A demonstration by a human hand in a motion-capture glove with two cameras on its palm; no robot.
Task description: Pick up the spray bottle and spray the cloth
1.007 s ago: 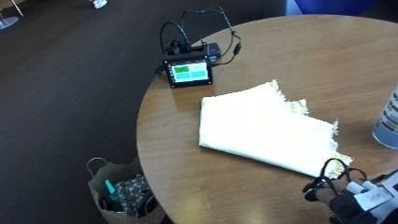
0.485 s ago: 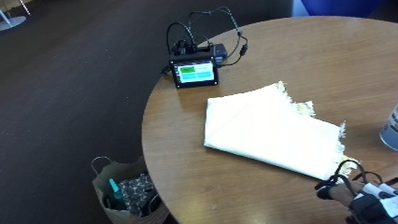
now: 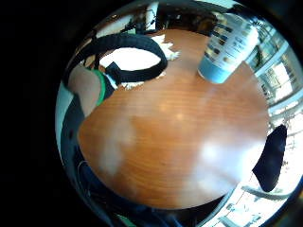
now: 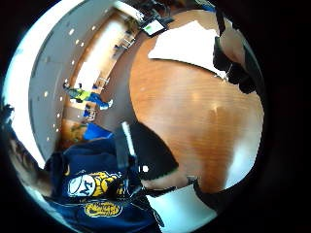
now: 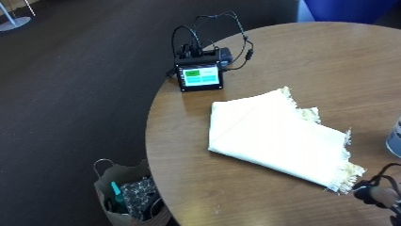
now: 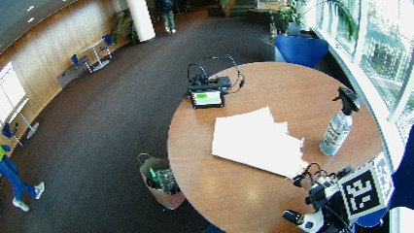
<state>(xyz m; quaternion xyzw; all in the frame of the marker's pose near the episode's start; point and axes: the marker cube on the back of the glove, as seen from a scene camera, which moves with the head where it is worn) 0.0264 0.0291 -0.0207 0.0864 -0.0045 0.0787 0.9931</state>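
Showing spray bottle (image 5: 395, 139) cut off, cloth (image 5: 276, 134) whole

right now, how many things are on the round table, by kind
spray bottle: 1
cloth: 1
small screen device with cables: 1
total on the table: 3
The paper bag stands on the floor beside the table, so it is not counted.

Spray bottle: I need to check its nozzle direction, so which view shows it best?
The wide outside view: the whole spray bottle stands upright, black trigger head included. The little-finger palm view shows only its lower body, the outside view its base edge; the thumb-side view shows none.
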